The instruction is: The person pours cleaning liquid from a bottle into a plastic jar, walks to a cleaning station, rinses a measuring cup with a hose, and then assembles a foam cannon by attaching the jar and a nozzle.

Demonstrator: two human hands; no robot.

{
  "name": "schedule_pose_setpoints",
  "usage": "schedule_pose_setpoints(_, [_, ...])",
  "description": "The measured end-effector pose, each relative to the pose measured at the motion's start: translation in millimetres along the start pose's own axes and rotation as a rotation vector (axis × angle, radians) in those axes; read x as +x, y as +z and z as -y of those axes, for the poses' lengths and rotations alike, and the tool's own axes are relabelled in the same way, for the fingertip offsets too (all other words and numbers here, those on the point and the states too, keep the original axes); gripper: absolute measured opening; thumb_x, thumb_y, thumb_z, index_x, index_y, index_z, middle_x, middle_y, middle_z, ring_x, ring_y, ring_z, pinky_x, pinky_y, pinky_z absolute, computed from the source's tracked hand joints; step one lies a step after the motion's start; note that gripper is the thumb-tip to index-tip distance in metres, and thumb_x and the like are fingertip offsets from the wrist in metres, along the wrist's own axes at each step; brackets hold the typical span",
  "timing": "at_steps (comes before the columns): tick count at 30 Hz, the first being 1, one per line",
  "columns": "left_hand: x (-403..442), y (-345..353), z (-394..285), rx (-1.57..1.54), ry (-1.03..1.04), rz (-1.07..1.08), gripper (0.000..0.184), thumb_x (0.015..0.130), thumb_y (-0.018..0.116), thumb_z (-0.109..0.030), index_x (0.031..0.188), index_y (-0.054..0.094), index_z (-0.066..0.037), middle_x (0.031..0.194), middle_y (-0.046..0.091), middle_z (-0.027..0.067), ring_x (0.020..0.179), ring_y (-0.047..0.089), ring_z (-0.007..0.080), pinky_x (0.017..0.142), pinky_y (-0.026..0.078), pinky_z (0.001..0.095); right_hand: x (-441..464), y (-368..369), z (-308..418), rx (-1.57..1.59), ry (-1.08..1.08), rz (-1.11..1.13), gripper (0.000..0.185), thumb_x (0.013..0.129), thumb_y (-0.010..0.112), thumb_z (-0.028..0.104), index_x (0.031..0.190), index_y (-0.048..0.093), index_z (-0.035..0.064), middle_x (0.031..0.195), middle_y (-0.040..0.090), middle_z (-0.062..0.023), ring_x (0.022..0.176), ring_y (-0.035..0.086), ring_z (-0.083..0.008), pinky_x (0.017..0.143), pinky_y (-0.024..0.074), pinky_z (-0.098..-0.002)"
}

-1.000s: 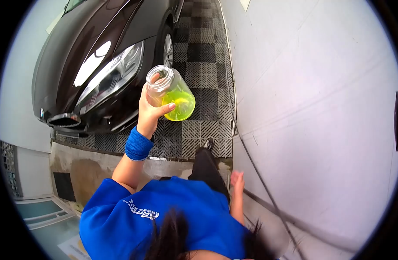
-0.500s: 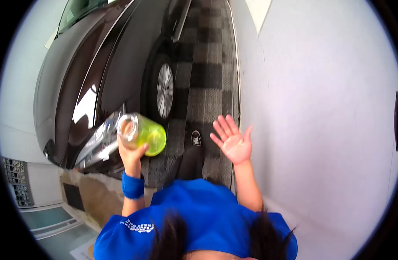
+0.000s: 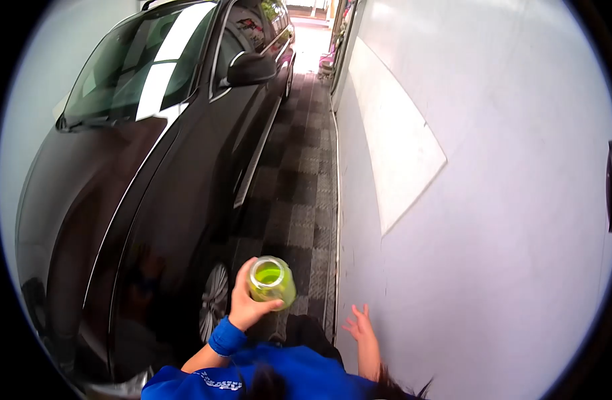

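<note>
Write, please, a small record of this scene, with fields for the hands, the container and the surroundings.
left hand: grips the clear jar around its side
right hand: empty, fingers spread, in front of the wall
jar: no lid on, yellow-green contents
worn: blue wristband on left wrist
left side: dark car
right side: pale wall
floor: patterned tiles between car and wall

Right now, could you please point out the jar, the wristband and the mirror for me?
Jar (image 3: 281, 291), head view: on its side wall, below the rim.
Wristband (image 3: 227, 337), head view: on the middle of its blue fabric.
Mirror (image 3: 251, 69), head view: on its dark housing.
</note>
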State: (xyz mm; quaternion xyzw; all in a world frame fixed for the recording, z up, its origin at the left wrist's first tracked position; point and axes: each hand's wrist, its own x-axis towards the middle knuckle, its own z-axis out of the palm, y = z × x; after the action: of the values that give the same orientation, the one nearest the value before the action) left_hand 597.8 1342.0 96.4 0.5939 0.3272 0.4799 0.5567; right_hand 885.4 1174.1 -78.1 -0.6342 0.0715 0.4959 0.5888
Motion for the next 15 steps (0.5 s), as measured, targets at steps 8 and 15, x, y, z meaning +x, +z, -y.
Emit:
schedule_pose_setpoints(8, [303.0, 108.4, 62.3, -0.017, 0.014, 0.179, 0.105, 0.060, 0.092, -0.013, 0.144, 0.032, 0.002, 0.134, 0.051, 0.0123, 0.126, 0.049, 0.0210, 0.109, 0.037, 0.0352, 294.5, 30.8, 106.4, -0.051, -0.142, -0.116, 0.040, 0.093, 0.062, 0.044, 0.099, 0.057, 0.0054, 0.073, 0.056, -0.0085, 0.058, 0.055, -0.0220, 0.048, 0.0440, -0.0312])
schedule_pose_setpoints(15, [505.0, 123.0, 79.4, 0.126, 0.044, -0.045, 0.105, 0.059, 0.093, -0.013, 0.143, 0.032, 0.002, 0.133, 0.052, 0.0126, 0.123, 0.051, 0.0214, 0.107, 0.040, 0.0357, 460.9, 302.4, 368.9, 0.323, -0.095, 0.506, 0.074, 0.092, 0.028, 0.074, 0.088, 0.061, 0.0079, 0.066, 0.055, -0.0062, 0.049, 0.039, -0.0156, 0.045, 0.0284, -0.0285])
